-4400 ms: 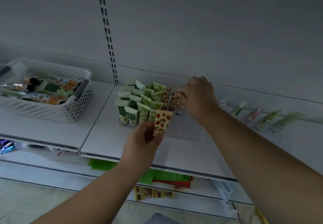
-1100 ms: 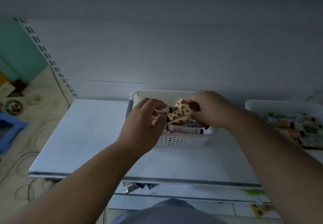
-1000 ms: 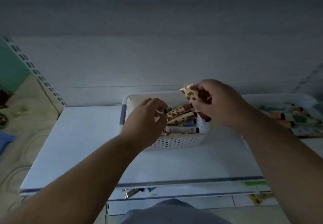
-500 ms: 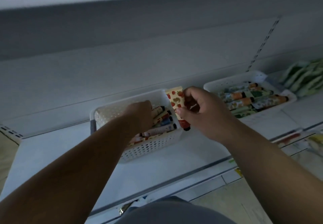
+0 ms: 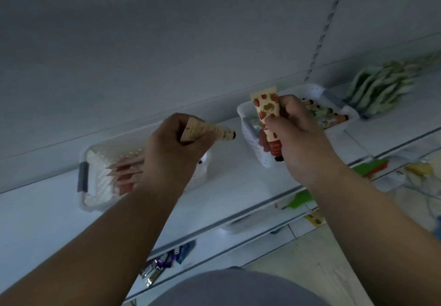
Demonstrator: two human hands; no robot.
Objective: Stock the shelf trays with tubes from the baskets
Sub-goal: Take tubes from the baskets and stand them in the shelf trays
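Dim grey back wall (image 5: 167,43) with a slotted upright (image 5: 325,26), pale tiled floor (image 5: 334,258).

2 baskets (image 5: 248,124), 2 held tubes (image 5: 266,108)

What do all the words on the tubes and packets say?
No words can be read here.
Strawberry tube in the right hand: pictures only, print blurred.
Tan tube in the left hand: tiny lines, too blurred.
Packets on the lower shelf: too small.
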